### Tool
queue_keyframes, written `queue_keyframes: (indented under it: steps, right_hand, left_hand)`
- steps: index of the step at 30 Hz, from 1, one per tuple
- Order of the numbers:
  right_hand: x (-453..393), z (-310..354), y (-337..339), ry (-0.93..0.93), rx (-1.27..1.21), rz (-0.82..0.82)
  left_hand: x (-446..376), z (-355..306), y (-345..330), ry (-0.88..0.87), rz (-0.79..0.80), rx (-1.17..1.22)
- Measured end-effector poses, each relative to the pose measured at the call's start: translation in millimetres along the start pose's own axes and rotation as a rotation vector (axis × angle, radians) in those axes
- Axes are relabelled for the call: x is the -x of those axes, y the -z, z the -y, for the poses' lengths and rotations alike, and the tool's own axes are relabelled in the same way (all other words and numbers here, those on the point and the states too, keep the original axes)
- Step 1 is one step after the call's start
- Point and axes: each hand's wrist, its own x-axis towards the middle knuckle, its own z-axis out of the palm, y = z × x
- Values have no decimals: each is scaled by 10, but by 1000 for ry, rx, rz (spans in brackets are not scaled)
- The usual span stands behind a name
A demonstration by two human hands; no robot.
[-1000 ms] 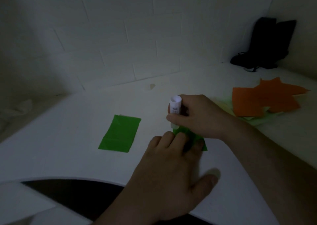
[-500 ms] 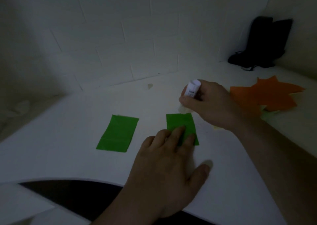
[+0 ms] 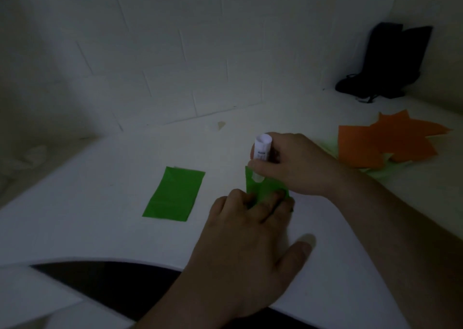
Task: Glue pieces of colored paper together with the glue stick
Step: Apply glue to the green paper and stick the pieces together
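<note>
Dim room, white tiled wall (image 3: 175, 65), white table (image 3: 100, 178) with a dark cut-out at its near edge. A black bag (image 3: 390, 60) sits in the far corner.

Your right hand (image 3: 298, 165) is curled round the glue stick (image 3: 262, 146), holding it nearly upright with its lower end down on the far left corner of the green paper piece (image 3: 265, 188). Whether glue is going on cannot be read in this light; the pale tip does appear to touch the sheet.

Your left hand (image 3: 250, 238) lies flat, fingers straight, fingertips (image 3: 278, 201) pressing the near edge of that same piece, just below the glue grip. It pins and grips nothing.

Left of the grip, apart from it, lies a 2nd green piece (image 3: 174, 194), flat and untouched. Right of the grip, beyond your wrist, is a loose pile of orange paper (image 3: 380, 143) over pale green sheets.

Progress, as a judgement: early. Gluing of 1 piece is under way; no 2 pieces appear joined yet. Left to do: finish coating, lay a piece on top, press, then likely go on to the pile.
</note>
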Motion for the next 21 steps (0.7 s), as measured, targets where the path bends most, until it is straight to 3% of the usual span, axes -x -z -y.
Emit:
queue_keyframes:
  steps: [21]
  right_hand:
    - [84, -173, 303, -48, 131, 37]
  left_hand:
    - [11, -1, 21, -4, 3, 0]
